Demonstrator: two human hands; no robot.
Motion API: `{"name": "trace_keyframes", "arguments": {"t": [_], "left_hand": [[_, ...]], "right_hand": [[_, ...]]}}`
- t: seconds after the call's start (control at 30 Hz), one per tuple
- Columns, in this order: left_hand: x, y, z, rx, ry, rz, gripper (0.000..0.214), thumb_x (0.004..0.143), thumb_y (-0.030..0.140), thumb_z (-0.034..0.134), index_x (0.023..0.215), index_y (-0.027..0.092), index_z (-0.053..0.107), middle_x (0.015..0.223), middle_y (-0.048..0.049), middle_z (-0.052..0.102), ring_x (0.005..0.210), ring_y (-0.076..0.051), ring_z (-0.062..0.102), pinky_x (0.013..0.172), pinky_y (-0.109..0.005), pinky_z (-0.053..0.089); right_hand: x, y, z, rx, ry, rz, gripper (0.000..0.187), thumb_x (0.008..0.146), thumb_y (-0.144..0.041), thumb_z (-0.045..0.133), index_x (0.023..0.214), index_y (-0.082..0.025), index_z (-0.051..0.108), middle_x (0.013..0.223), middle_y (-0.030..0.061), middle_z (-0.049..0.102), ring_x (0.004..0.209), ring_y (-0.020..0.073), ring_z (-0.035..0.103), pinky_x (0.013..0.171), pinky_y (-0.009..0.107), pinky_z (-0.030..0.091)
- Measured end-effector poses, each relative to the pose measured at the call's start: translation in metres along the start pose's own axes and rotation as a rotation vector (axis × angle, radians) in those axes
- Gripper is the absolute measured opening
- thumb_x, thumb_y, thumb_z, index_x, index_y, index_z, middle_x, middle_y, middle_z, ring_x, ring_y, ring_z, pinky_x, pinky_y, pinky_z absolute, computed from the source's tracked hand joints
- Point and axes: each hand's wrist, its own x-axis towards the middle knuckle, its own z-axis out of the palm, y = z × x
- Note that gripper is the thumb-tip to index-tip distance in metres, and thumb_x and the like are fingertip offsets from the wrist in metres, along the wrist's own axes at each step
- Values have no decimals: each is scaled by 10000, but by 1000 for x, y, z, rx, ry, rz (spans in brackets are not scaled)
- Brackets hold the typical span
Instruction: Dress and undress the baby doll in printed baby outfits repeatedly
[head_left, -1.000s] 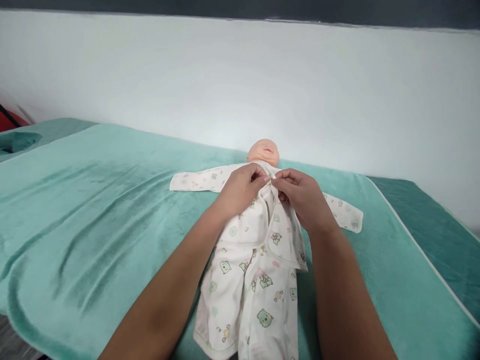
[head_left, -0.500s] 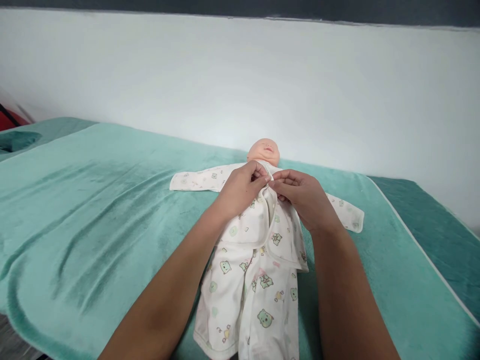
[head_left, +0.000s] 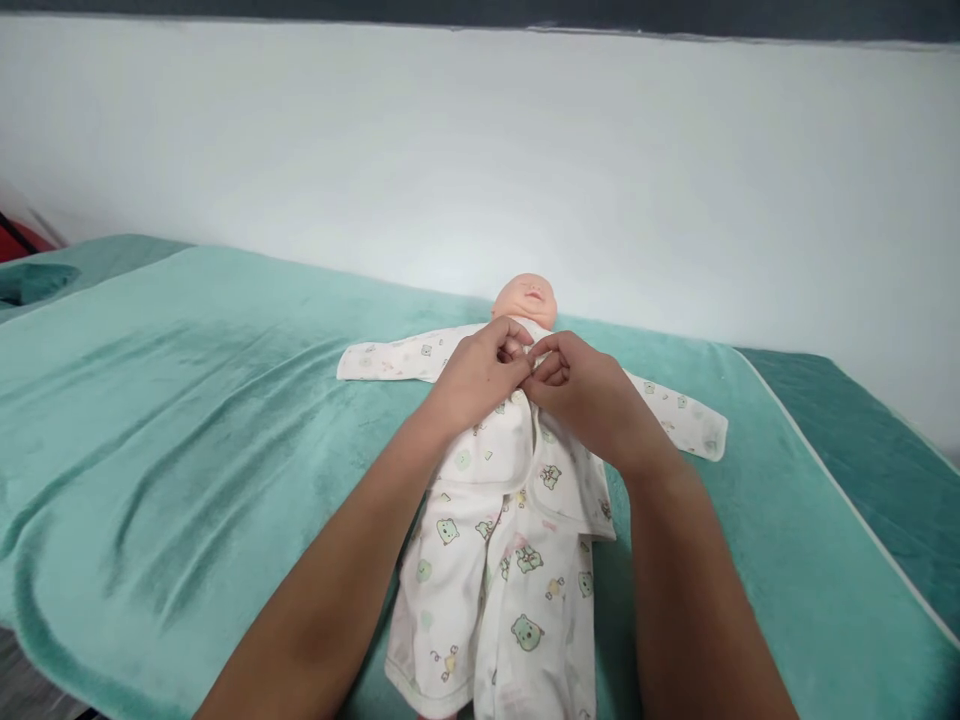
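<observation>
A baby doll (head_left: pixel 526 297) lies on its back on a teal blanket (head_left: pixel 187 420), dressed in a white romper (head_left: pixel 502 560) printed with small bears. Its sleeves stretch out to both sides. My left hand (head_left: pixel 480 375) and my right hand (head_left: pixel 585 395) meet at the doll's upper chest, just below the chin. Both pinch the two front edges of the romper at the neckline, fingertips touching. The lower front flaps of the garment hang apart over the belly.
The blanket covers a padded table whose darker teal surface (head_left: pixel 877 450) shows at the right. A white wall (head_left: pixel 480 170) runs close behind the doll's head. At the far left edge lie a folded teal cloth (head_left: pixel 30 283) and something red (head_left: pixel 15 240).
My two hands have drawn closer together at the neckline, bringing the garment's front edges together. The view shifted slightly.
</observation>
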Motion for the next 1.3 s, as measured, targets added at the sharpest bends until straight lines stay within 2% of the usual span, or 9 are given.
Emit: {"name": "trace_keyframes", "arguments": {"t": [0.1, 0.27, 0.37, 0.47, 0.6, 0.8, 1.03, 1.17, 1.3], "left_hand": [[0, -1, -3, 32, 18, 15, 192, 801, 161, 574, 961, 240, 645, 811, 13, 616, 725, -129, 561, 655, -270, 445], [0, -5, -9, 27, -19, 82, 209, 818, 172, 558, 960, 223, 703, 877, -10, 626, 788, -133, 572, 706, -272, 461], [1, -6, -13, 47, -11, 83, 181, 830, 202, 575, 923, 215, 730, 966, -35, 656, 850, -147, 598, 768, -290, 480], [-2, -3, -19, 70, -40, 91, 133, 833, 237, 608, 881, 220, 731, 1022, -37, 680, 919, -163, 618, 826, -308, 484], [-10, 6, -34, 86, -160, 58, 147, 852, 334, 630, 827, 216, 714, 939, -29, 693, 843, -161, 610, 749, -299, 471], [-15, 12, -48, 132, -416, 24, 239, 826, 443, 666, 808, 208, 708, 784, 2, 639, 710, -128, 521, 629, -268, 391], [-13, 8, -49, 187, -483, 20, 224, 773, 421, 717, 850, 211, 709, 786, 5, 615, 698, -121, 503, 601, -250, 373], [-14, 10, -48, 164, -491, 34, 193, 792, 385, 703, 797, 195, 672, 722, 18, 570, 646, -104, 464, 567, -238, 343], [-15, 14, -45, -14, -493, 63, 189, 800, 356, 713, 804, 180, 645, 712, 23, 571, 645, -94, 486, 584, -232, 370]], "right_hand": [[-2, 0, -6, 41, -47, 37, 300, 793, -279, 640, 1091, -259, 612, 741, -17, 705, 680, 184, 642, 606, 297, 450], [-2, 1, -10, 156, -66, 142, 148, 808, -236, 600, 955, -248, 597, 725, -7, 724, 697, 201, 687, 637, 322, 512], [-5, -2, -12, 42, -86, 145, 50, 801, -274, 619, 832, -247, 590, 691, -10, 707, 632, 189, 651, 565, 306, 475], [-16, -11, -15, -156, -138, 144, 148, 811, -312, 594, 690, -240, 547, 638, -9, 664, 534, 156, 550, 475, 285, 372], [-34, -25, -8, -384, -146, 169, 170, 770, -269, 587, 640, -236, 483, 635, 1, 615, 502, 136, 440, 451, 289, 272], [-47, -28, 11, -542, -82, 153, 203, 797, -247, 540, 642, -231, 411, 624, 7, 562, 525, 137, 399, 487, 295, 254], [-42, -9, -3, -272, -164, 96, 303, 880, -302, 525, 612, -213, 417, 570, -28, 544, 521, 112, 438, 481, 272, 289], [-39, 2, -6, 95, -214, 98, 328, 919, -353, 552, 631, -206, 497, 556, -36, 575, 526, 107, 519, 525, 249, 395], [-35, 7, 1, 479, -132, 58, 293, 906, -354, 613, 661, -201, 563, 530, -50, 543, 473, 89, 503, 485, 225, 407]]}}
